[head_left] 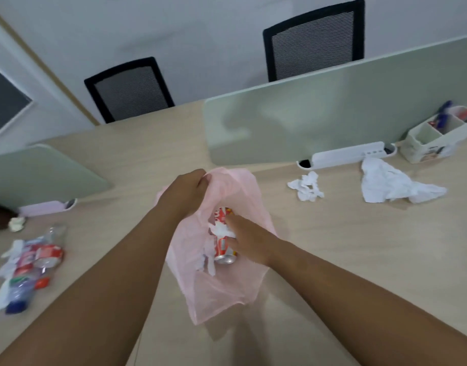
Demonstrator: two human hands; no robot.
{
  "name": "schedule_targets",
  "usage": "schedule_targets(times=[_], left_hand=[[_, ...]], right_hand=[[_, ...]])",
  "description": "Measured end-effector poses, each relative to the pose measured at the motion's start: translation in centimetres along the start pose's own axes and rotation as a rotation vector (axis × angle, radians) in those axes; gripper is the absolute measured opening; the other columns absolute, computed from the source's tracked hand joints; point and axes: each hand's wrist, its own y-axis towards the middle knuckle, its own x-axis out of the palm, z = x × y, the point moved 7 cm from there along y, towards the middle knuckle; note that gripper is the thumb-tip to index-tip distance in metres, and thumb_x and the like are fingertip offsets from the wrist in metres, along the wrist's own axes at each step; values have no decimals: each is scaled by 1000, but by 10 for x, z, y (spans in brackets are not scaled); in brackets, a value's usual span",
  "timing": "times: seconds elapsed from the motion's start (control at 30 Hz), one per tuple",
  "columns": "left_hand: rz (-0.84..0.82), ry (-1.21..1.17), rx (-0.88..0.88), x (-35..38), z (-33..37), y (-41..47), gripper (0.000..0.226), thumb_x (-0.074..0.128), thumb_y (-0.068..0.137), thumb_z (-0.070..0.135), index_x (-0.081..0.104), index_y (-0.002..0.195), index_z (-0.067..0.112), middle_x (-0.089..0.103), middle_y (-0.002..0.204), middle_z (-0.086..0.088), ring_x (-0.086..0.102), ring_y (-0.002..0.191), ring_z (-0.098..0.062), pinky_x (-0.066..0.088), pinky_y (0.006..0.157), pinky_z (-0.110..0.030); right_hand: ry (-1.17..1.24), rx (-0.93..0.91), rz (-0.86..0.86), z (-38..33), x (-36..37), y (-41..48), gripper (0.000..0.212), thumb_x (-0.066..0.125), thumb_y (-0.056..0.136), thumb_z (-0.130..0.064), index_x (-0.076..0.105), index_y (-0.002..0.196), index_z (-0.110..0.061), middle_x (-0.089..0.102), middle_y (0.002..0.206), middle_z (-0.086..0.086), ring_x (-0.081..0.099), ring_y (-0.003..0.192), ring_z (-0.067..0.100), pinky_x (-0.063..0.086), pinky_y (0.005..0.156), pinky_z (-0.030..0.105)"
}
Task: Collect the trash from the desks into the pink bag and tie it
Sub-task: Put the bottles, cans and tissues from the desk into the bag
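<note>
The thin pink bag [222, 291] hangs open over the middle of the desk. My left hand [186, 192] grips its rim at the top left and holds the mouth up. My right hand [249, 240] is inside the mouth, its fingers round a red and white drink can [223, 248] and a bit of white tissue [222, 229]. More crumpled tissue lies lower in the bag. On the desk to the right lie a small torn tissue [306, 190] and a bigger crumpled white paper [393, 184]. At the far left sits a pile of bottles, a red can and wrappers [31, 262].
A pale green divider [332, 109] stands across the desk behind the bag, with a white cable tray [351, 154] at its foot. A white organiser with pens [436, 138] is at the right. A second divider [39, 175] stands left. Two black mesh chairs [132, 88] sit beyond.
</note>
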Motion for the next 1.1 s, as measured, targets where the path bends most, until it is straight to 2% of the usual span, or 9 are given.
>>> schedule_targets(times=[0.07,0.13,0.23,0.43,0.5,0.6,0.67,0.8,1.1], left_hand=[[15,7,0,-9,-4,-6,37,35,103,29,37,66,22,49,66,4,45,65,-24,28,57,-34],[26,12,6,-17,-6,-11,37,35,102,29,36,66,23,49,66,4,46,64,-22,31,57,-34],[38,-3,5,-25,-12,-17,36,34,102,31,37,68,22,51,67,1,47,64,-22,36,58,-35],[45,-73,27,-4,-5,-9,35,36,101,31,35,67,22,49,64,0,45,63,-25,34,57,-36],[24,-73,53,10,10,0,33,37,101,31,37,68,25,51,67,0,49,68,-29,37,59,-36],[-10,-60,85,28,28,17,24,37,101,31,47,79,28,63,84,-8,55,80,-32,47,70,-39],[-5,-55,93,35,32,27,21,38,101,31,57,96,24,67,98,-11,59,88,-33,50,78,-42],[-43,-8,161,60,61,60,23,39,101,29,60,107,21,68,109,-10,60,98,-32,47,81,-39],[-135,30,261,87,88,105,21,42,100,25,49,81,31,58,81,0,54,81,-27,39,71,-35]], right_hand=[[-39,37,29,-8,14,19,52,61,91,-25,39,138,-13,51,125,12,51,114,31,35,85,28],[-68,167,-7,-3,26,33,100,71,78,-52,10,153,-27,17,157,13,17,144,40,26,112,44],[-145,245,-114,5,38,37,138,79,57,-67,-25,145,-47,-27,160,5,-24,144,42,5,117,60],[-104,136,-41,24,-9,4,112,79,67,-52,4,151,-48,15,161,2,14,146,27,26,115,47],[-67,194,36,46,-44,-14,94,76,74,-46,22,150,-41,40,145,4,43,125,21,41,103,39],[-133,258,186,80,-100,-40,68,74,77,-49,47,137,-33,56,125,-1,54,100,13,48,86,32],[-307,326,259,109,-134,-55,79,72,74,-58,38,143,-36,44,142,-1,46,124,24,44,97,39],[-558,754,188,204,-188,-96,126,57,58,-88,-17,150,-44,-18,163,2,-14,147,42,8,114,64],[-461,1017,252,309,-225,-119,117,53,59,-89,-11,148,-49,-7,162,-2,-7,146,45,13,108,69]])
